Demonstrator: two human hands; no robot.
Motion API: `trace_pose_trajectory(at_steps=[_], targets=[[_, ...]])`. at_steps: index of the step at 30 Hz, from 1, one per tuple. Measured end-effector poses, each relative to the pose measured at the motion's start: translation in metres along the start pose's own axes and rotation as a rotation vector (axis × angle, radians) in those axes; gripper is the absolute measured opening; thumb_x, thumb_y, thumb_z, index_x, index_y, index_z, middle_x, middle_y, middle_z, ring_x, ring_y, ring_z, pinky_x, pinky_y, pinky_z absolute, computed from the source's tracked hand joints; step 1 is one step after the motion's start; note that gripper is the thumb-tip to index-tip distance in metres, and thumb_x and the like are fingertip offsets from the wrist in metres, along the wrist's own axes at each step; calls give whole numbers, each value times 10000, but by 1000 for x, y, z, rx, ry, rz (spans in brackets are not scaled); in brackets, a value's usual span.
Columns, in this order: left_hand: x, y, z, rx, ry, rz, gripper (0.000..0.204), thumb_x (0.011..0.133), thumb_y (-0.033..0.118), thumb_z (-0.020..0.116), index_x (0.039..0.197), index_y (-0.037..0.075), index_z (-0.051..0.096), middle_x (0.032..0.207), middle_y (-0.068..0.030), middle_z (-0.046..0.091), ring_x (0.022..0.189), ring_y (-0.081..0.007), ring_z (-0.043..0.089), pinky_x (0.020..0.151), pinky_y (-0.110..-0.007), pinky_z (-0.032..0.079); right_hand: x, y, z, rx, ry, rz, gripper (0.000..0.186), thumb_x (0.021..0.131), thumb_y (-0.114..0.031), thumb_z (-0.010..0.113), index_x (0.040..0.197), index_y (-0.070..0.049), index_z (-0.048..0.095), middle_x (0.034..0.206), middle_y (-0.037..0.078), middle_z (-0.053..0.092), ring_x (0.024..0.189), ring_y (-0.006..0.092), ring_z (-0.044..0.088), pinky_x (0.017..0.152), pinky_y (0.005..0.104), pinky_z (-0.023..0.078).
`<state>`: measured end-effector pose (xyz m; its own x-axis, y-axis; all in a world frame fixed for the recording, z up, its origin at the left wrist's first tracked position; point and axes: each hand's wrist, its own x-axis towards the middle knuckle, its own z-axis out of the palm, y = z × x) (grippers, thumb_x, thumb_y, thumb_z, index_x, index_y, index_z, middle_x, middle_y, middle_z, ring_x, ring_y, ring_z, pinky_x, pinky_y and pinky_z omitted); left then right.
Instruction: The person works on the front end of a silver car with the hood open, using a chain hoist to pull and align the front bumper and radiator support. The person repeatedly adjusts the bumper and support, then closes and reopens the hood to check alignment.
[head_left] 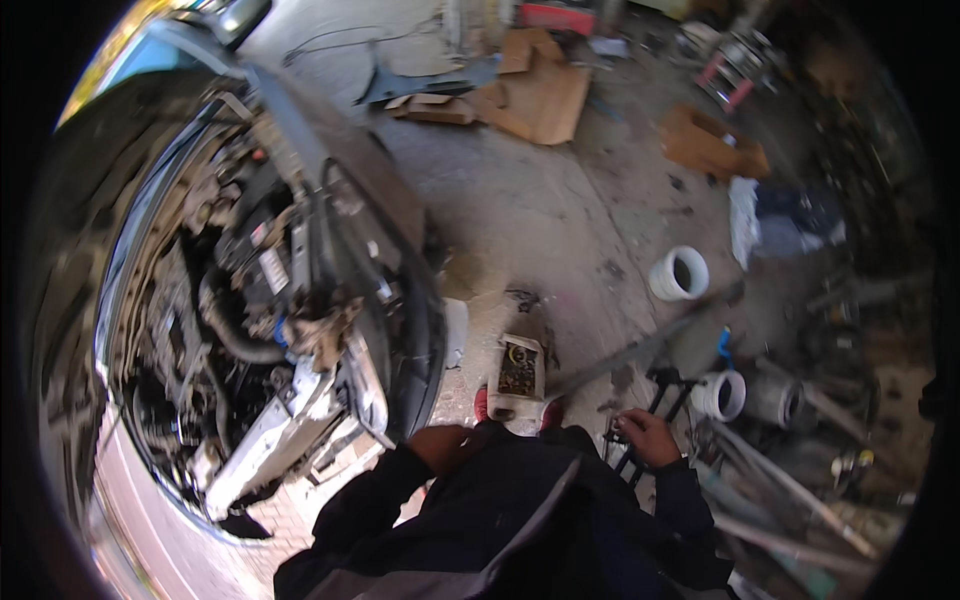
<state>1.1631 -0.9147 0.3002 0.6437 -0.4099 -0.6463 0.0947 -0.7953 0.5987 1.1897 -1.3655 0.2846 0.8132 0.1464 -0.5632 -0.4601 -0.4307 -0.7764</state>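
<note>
My left hand (pixel 441 449) hangs close to my dark jacket, beside the open engine bay (pixel 240 290). Its fingers are blurred and partly hidden, so their pose is unclear. Out to the right, my right hand (pixel 650 437) has its fingers curled together, and anything held in them is too small to name. Near it stands a dark metal frame (pixel 672 400). On the floor between my red shoes (pixel 481 404) sits a whitish box-shaped container (pixel 515 405) filled with small metal-looking parts.
The car's dark fender (pixel 372 190) lies left. White buckets (pixel 678 274) stand on the right, with long pipes and bars (pixel 790 490) below them. Flattened cardboard (pixel 545 95) and a brown carton (pixel 712 142) lie farther off. A long bar (pixel 640 345) crosses the floor.
</note>
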Motion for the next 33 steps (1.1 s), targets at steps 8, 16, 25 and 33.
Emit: trace_pose_trajectory(at_steps=[8, 16, 25, 33], targets=[[-11, -22, 0, 52, 99, 58, 391, 1044, 415, 626, 1215, 95, 772, 1095, -174, 779, 1052, -387, 728, 924, -478, 574, -31, 59, 15, 58, -10, 182, 326, 1048, -284, 697, 1183, 7, 753, 969, 93, 781, 884, 153, 739, 827, 319, 579], [41, 47, -38, 192, 31, -7, 348, 987, 431, 707, 1111, 121, 804, 990, -199, 779, 934, -428, 741, 812, -499, 588, 29, 50, -43, -18, -2, -156, 327, 1034, -327, 698, 1154, -31, 768, 1057, 168, 782, 972, 298, 757, 885, 372, 575], [103, 128, 7, 301, -611, -281, 466, 1017, 460, 541, 1284, 138, 746, 1199, -194, 769, 1127, -386, 732, 1002, -498, 549, 82, 136, -228, -42, 124, -75, 309, 991, -346, 721, 1068, -53, 780, 994, 192, 776, 948, 370, 760, 828, 430, 589], [256, 273, -28, 388, -546, 11, 418, 1000, 375, 578, 1318, 155, 736, 1163, -214, 770, 1098, -411, 737, 960, -517, 572, 78, 144, -425, 76, 511, -91, 271, 1035, -251, 707, 1127, 2, 738, 1002, 157, 793, 900, 231, 788, 774, 352, 603]])
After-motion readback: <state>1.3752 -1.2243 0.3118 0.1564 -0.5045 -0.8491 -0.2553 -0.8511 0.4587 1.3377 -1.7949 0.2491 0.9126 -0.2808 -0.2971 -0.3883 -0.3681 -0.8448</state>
